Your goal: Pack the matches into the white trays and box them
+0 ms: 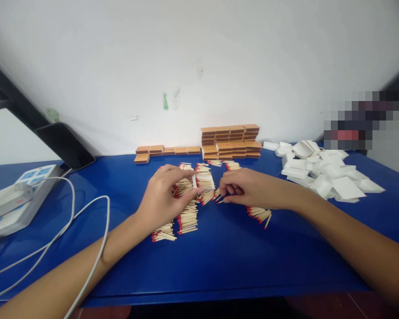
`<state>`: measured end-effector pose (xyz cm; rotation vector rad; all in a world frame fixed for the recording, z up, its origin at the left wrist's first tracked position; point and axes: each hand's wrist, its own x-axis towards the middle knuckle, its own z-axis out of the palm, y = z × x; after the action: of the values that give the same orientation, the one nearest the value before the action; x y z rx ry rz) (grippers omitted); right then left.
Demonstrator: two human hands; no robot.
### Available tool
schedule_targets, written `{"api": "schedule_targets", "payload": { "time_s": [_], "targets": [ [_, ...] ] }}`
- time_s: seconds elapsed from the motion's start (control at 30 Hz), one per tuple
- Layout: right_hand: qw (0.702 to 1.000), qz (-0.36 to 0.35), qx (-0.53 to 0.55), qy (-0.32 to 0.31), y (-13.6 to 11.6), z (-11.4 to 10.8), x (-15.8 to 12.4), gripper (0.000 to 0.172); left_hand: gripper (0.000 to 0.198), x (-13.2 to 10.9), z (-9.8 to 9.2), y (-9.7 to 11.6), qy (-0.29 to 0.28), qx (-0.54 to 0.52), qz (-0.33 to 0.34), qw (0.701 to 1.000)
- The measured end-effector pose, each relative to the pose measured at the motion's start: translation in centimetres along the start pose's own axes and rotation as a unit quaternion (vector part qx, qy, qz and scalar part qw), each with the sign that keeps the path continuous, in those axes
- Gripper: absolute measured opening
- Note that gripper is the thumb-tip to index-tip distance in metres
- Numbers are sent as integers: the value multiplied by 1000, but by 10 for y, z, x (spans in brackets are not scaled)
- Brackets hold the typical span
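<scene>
My left hand (168, 190) pinches the left end of a small white matchbox tray (212, 182) between thumb and fingers. Some red-tipped matches lie inside that tray. To its right, my right hand (241, 188) is closed with fingertips low over the table, gripping matches (220, 200) whose heads poke out below the fingers. Loose matches (188, 220) lie in several bunches under and around my left hand. Another bunch of matches (260, 213) sits just below my right wrist. Part of the matches behind both hands is hidden.
Orange matchboxes (231, 148) are stacked against the wall, with a lower row of boxes (176, 151) to their left. White empty trays (322, 166) form a heap at the right. A power strip (23, 195), a white cable (107, 217) and a black phone (66, 144) occupy the left.
</scene>
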<state>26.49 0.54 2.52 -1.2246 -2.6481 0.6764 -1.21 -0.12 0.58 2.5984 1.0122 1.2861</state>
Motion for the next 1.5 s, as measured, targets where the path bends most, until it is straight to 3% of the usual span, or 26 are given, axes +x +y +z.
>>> {"api": "schedule_targets", "payload": {
  "time_s": [0.37, 0.57, 0.77, 0.9, 1.07, 1.13, 1.27, 1.5],
  "targets": [
    [999, 15, 20, -23, -4, -1, -5, 12, 35, 0, 0, 0, -9, -3, 0, 1000],
    [990, 2, 130, 48, -13, -8, -9, 26, 36, 0, 0, 1, -13, -3, -6, 1000],
    [964, 14, 179, 195, -29, 10, 0, 21, 37, -1, 3, 6, -16, -27, -6, 999],
    [965, 1, 161, 207, -35, 21, 4, 21, 36, -2, 4, 10, -11, -34, 10, 999],
    [965, 2, 117, 234, -27, 10, 0, 17, 35, -2, 3, 7, -12, -20, 3, 1000],
    [973, -4, 62, 222, -19, 4, -2, 17, 35, -2, 2, 4, -7, -9, -4, 1000],
    [993, -26, -29, 114, -1, 0, -1, 12, 34, -1, 1, 2, 3, 9, -14, 1000],
    [998, -21, -38, 44, 8, 11, 4, 11, 34, 0, 0, 1, 2, 12, -7, 1000]
  ]
}}
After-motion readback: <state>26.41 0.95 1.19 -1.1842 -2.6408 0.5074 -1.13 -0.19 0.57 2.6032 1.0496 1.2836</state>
